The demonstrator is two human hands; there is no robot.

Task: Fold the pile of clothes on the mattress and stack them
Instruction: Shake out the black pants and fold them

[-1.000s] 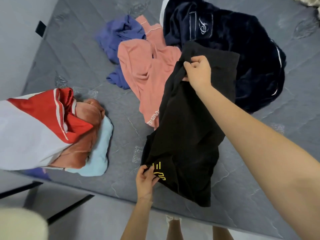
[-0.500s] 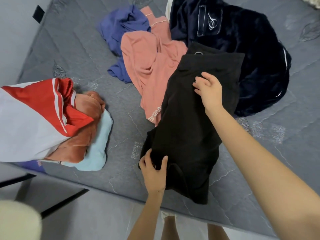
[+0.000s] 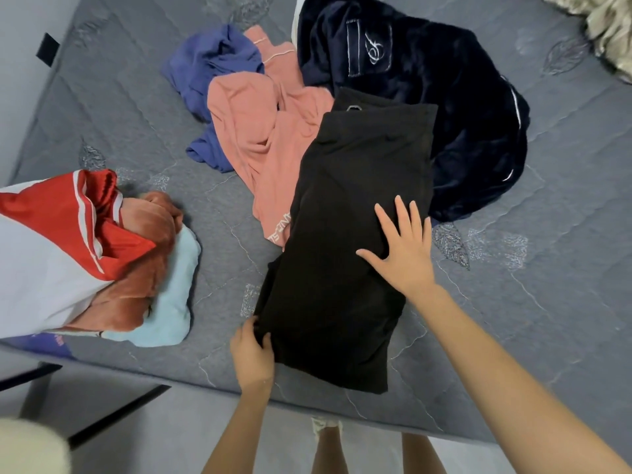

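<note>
A black garment [image 3: 342, 213] lies folded lengthwise on the grey mattress [image 3: 547, 302], its near end by the front edge. My right hand [image 3: 402, 248] lies flat on its middle with fingers spread. My left hand [image 3: 253, 354] grips the garment's near left corner. Beyond it lie a pink garment [image 3: 263, 131], a blue-purple one [image 3: 208, 63] and a dark navy plush one [image 3: 444, 97], all unfolded. At the left edge sits a stack [image 3: 68, 254]: a red and white piece on top, rust-brown velvet and light blue cloth beneath.
A beige crumpled fabric [image 3: 608, 32] lies at the far right corner. Dark frame bars [image 3: 113, 412] and the floor show below the mattress's front edge, and my legs [image 3: 342, 449] stand against it.
The black garment was lowered from the air onto the mattress. My right hand let go of its top edge and flattened on it; my left hand shifted to the near left corner.
</note>
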